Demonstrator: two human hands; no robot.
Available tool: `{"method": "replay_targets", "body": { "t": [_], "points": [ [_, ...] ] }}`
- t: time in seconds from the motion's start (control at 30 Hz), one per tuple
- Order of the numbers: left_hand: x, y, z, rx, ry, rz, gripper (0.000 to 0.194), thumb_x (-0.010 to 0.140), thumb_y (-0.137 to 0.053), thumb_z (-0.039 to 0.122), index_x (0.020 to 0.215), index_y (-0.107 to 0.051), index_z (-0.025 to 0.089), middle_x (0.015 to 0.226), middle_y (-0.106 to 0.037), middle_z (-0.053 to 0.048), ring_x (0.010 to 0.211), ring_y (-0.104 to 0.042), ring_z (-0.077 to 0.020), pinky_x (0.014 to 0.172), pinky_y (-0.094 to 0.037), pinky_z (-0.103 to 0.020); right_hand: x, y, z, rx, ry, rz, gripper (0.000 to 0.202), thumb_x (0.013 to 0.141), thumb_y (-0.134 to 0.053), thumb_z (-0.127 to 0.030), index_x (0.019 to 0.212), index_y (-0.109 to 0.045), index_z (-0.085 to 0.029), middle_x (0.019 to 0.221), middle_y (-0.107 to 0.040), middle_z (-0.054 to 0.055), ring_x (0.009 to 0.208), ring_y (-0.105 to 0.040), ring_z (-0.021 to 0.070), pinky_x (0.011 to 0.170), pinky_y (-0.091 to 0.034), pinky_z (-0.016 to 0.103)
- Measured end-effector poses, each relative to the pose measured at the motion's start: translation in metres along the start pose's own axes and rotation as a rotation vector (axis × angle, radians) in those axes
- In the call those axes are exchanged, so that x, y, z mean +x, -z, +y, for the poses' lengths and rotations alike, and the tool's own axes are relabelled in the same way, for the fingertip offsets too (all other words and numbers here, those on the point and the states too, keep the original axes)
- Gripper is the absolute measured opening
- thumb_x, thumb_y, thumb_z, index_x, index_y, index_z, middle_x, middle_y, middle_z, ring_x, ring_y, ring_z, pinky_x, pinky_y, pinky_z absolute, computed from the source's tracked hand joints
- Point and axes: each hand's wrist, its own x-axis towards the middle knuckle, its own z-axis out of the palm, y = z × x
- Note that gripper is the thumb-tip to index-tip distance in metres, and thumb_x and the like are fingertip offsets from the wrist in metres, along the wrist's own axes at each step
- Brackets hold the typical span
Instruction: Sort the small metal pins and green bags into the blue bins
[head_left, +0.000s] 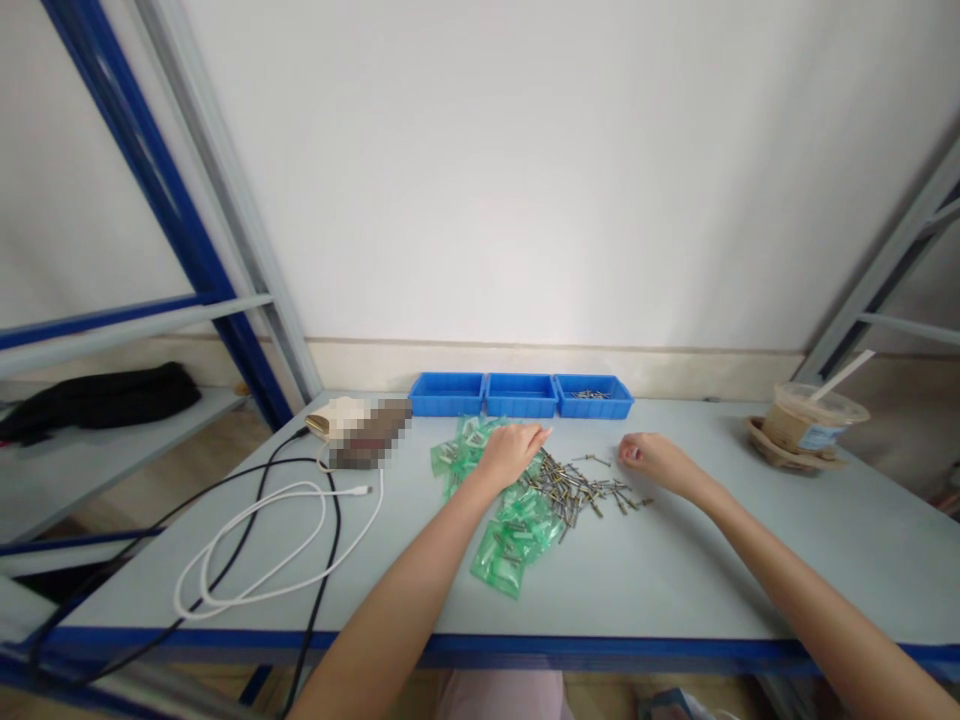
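Observation:
My left hand is over the green plastic bags, at the left edge of a heap of small metal pins. Its fingers point right and are pressed together; what they hold, if anything, is hidden. To the right of the heap, my right hand is just above the table with its fingers curled in; whatever is inside is too small to name. Small metal parts show inside the green bags. Behind the heap, the right blue tray holds some metal pins.
Two more blue trays, left and middle, stand by the wall. White cable and black cables lie on the left, near a blurred dark object. A cup with a straw stands in a holder at right.

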Motion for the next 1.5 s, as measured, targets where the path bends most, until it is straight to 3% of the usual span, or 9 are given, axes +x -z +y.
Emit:
{"method": "replay_targets", "body": {
  "t": [0.2, 0.33, 0.43, 0.53, 0.8, 0.97, 1.1, 1.3, 1.5],
  "points": [
    [-0.002, 0.001, 0.006, 0.108, -0.104, -0.010, 0.037, 0.087, -0.041, 0.046, 0.112, -0.049, 0.018, 0.079, -0.067, -0.004, 0.071, -0.063, -0.0183, 0.060, -0.041, -0.023, 0.026, 0.007, -0.042, 0.372, 0.164, 0.086, 0.016, 0.076, -0.052, -0.032, 0.076, -0.061, -0.019, 0.075, -0.066, 0.003, 0.068, -0.059, 0.0164, 0.060, -0.041, 0.026],
    [-0.002, -0.004, 0.009, 0.172, -0.230, -0.033, 0.027, 0.090, -0.039, 0.037, 0.099, -0.055, 0.017, 0.077, -0.066, -0.006, 0.073, -0.063, -0.0184, 0.062, -0.043, -0.024, 0.036, -0.015, -0.062, 0.838, 0.220, 0.032, 0.027, 0.076, -0.052, -0.043, 0.078, -0.057, -0.017, 0.069, -0.063, 0.002, 0.059, -0.056, 0.0132, 0.051, -0.041, 0.023],
    [-0.002, -0.007, 0.012, 0.145, -0.250, -0.032, 0.029, 0.093, -0.034, 0.032, 0.087, -0.057, 0.017, 0.075, -0.065, -0.005, 0.072, -0.062, -0.0170, 0.063, -0.042, -0.024, 0.032, -0.030, -0.064, 0.983, 0.165, 0.034, 0.034, 0.074, -0.054, -0.050, 0.082, -0.055, -0.017, 0.066, -0.060, 0.000, 0.049, -0.050, 0.0108, 0.043, -0.038, 0.022],
    [-0.002, -0.006, 0.016, 0.057, -0.130, -0.026, 0.031, 0.093, -0.033, 0.031, 0.083, -0.058, 0.017, 0.069, -0.064, -0.003, 0.066, -0.061, -0.0155, 0.061, -0.041, -0.023, 0.023, -0.026, -0.062, 0.909, 0.216, 0.065, 0.033, 0.077, -0.052, -0.049, 0.086, -0.057, -0.017, 0.079, -0.064, 0.003, 0.054, -0.053, 0.0114, 0.052, -0.043, 0.025],
    [-0.002, -0.005, 0.024, -0.429, 0.015, -0.008, 0.039, 0.093, -0.028, 0.032, 0.071, -0.056, 0.017, 0.056, -0.061, 0.003, 0.054, -0.057, -0.0099, 0.058, -0.040, -0.019, 0.004, -0.004, -0.071, 0.074, 0.459, 0.347, 0.023, 0.090, -0.040, -0.029, 0.088, -0.061, -0.021, 0.087, -0.066, 0.005, 0.073, -0.058, 0.0163, 0.071, -0.035, 0.029],
    [-0.003, -0.002, 0.021, -0.174, -0.025, 0.063, 0.029, 0.087, -0.042, 0.044, 0.092, -0.058, 0.020, 0.068, -0.064, 0.002, 0.064, -0.059, -0.0132, 0.062, -0.040, -0.022, 0.003, -0.004, -0.070, 0.252, 0.425, 0.288, 0.026, 0.091, -0.035, -0.029, 0.094, -0.060, -0.021, 0.090, -0.065, 0.006, 0.080, -0.060, 0.0173, 0.070, -0.042, 0.028],
    [-0.004, -0.003, 0.019, -0.045, -0.104, 0.052, 0.031, 0.092, -0.034, 0.037, 0.092, -0.059, 0.020, 0.077, -0.065, -0.002, 0.072, -0.060, -0.0141, 0.065, -0.039, -0.022, 0.002, -0.005, -0.070, 0.271, 0.398, 0.254, 0.026, 0.090, -0.037, -0.031, 0.093, -0.061, -0.022, 0.090, -0.066, 0.005, 0.081, -0.060, 0.0184, 0.072, -0.043, 0.029],
    [-0.003, -0.003, 0.025, -0.116, -0.020, 0.026, 0.035, 0.092, -0.034, 0.036, 0.078, -0.061, 0.019, 0.065, -0.063, 0.000, 0.063, -0.058, -0.0126, 0.060, -0.038, -0.021, 0.002, -0.010, -0.072, 0.281, 0.368, 0.280, 0.020, 0.086, -0.045, -0.031, 0.095, -0.060, -0.022, 0.085, -0.067, 0.003, 0.070, -0.060, 0.0154, 0.071, -0.043, 0.029],
    [-0.003, -0.004, 0.023, -0.054, -0.103, -0.027, 0.030, 0.092, -0.036, 0.038, 0.093, -0.060, 0.021, 0.077, -0.064, -0.002, 0.073, -0.059, -0.0148, 0.066, -0.038, -0.022, 0.003, -0.011, -0.066, 0.254, 0.357, 0.274, 0.021, 0.085, -0.045, -0.030, 0.093, -0.062, -0.021, 0.084, -0.068, 0.003, 0.069, -0.060, 0.0152, 0.071, -0.042, 0.029]
  ]
}}
